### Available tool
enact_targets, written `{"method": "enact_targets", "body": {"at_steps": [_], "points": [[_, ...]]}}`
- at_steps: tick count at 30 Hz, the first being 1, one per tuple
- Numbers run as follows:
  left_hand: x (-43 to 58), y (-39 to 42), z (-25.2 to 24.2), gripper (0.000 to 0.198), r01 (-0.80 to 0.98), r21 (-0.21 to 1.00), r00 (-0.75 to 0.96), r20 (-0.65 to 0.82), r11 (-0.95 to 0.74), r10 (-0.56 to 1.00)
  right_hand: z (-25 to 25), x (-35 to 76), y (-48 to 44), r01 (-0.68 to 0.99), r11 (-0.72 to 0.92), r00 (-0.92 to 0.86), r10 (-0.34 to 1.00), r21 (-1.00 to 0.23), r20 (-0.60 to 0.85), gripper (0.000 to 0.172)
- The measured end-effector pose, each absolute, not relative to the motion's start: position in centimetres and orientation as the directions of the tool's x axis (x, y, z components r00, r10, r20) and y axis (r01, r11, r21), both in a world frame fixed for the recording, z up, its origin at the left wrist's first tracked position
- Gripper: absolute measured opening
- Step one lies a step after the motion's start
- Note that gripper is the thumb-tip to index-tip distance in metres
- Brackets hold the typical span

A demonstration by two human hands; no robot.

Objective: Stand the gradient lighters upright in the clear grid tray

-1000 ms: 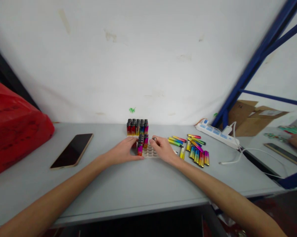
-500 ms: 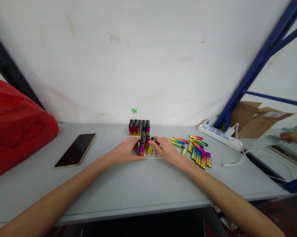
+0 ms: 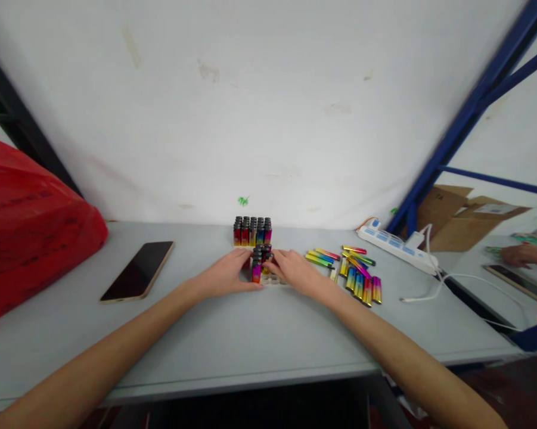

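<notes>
A pale tray with holes (image 3: pixel 277 280) lies on the table, with upright lighters (image 3: pixel 256 271) in its left part. At the tray's left end, my left hand (image 3: pixel 226 274) grips it, thumb along the front and fingers behind, close beside the lighters. My right hand (image 3: pixel 292 271) reaches over the tray from the right. Its fingers are closed on a yellow lighter (image 3: pixel 266 269), mostly hidden, upright beside the other lighters. Just behind stands a block of upright lighters (image 3: pixel 252 232) in several colours. Loose lighters (image 3: pixel 360 283) lie to the right of my right hand.
A phone (image 3: pixel 138 271) lies at the left, beside a red plastic bag (image 3: pixel 36 226). At the back right are a white power strip (image 3: pixel 397 245) with a cable and a cardboard box (image 3: pixel 465 217). Another person's hand (image 3: pixel 521 255) shows at the far right near a second phone (image 3: pixel 522 283).
My right hand has moved slightly left with the yellow lighter, which went from tilted to more upright beside the others. My left hand stays put. The other person's hand has shifted left.
</notes>
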State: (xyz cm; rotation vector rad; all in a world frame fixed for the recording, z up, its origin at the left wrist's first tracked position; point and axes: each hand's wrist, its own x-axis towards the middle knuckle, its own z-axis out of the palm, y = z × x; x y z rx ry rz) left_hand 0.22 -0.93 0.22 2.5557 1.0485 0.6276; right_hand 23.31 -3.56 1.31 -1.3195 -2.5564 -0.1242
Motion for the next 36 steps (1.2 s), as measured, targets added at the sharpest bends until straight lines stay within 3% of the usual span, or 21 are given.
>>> {"method": "enact_targets", "body": {"at_steps": [4,10,13,17,20,23,26,29,32,36], "points": [[0.2,-1.0,0.3,0.067,0.585,0.43,0.643,0.272,-0.688,0.716,1.6,23.5,-4.0,0.803,0.596,-0.573,0.779,-0.014,0.256,0.038],[0.2,-1.1,0.4,0.066,0.586,0.438,0.638,0.27,-0.682,0.721,2.9,27.7,-2.9,0.769,0.616,-0.564,0.779,-0.169,0.274,0.04],[0.3,-1.1,0.5,0.068,0.612,0.428,0.631,0.243,-0.665,0.737,2.6,32.2,-1.1,0.889,0.447,-0.412,0.875,-0.098,0.255,0.035],[0.2,-1.1,0.4,0.072,0.629,0.42,0.627,0.223,-0.654,0.746,1.7,37.2,0.8,0.989,0.15,-0.15,0.986,0.005,0.074,0.032],[0.2,-1.0,0.2,0.071,0.619,0.424,0.624,0.246,-0.661,0.742,1.5,38.4,1.3,0.979,0.205,-0.205,0.979,-0.01,-0.017,0.026],[0.1,-1.0,0.3,0.07,0.605,0.437,0.62,0.267,-0.666,0.738,1.5,37.7,1.2,0.968,0.247,-0.245,0.969,-0.046,0.037,0.023],[0.2,-1.1,0.5,0.071,0.617,0.437,0.616,0.249,-0.655,0.747,1.5,36.3,1.1,0.936,0.296,-0.249,0.938,-0.188,0.24,0.026],[0.2,-1.1,0.6,0.073,0.624,0.438,0.616,0.233,-0.647,0.752,1.6,34.6,1.0,0.789,0.374,-0.187,0.902,-0.488,0.388,0.028],[0.2,-1.1,0.5,0.071,0.622,0.44,0.612,0.242,-0.648,0.753,1.5,32.5,0.4,0.457,0.371,-0.086,0.923,-0.809,0.375,0.044],[0.2,-1.0,0.4,0.07,0.611,0.425,0.623,0.262,-0.668,0.737,1.4,29.7,-0.8,0.095,0.265,-0.073,0.963,-0.96,0.258,0.049]]}}
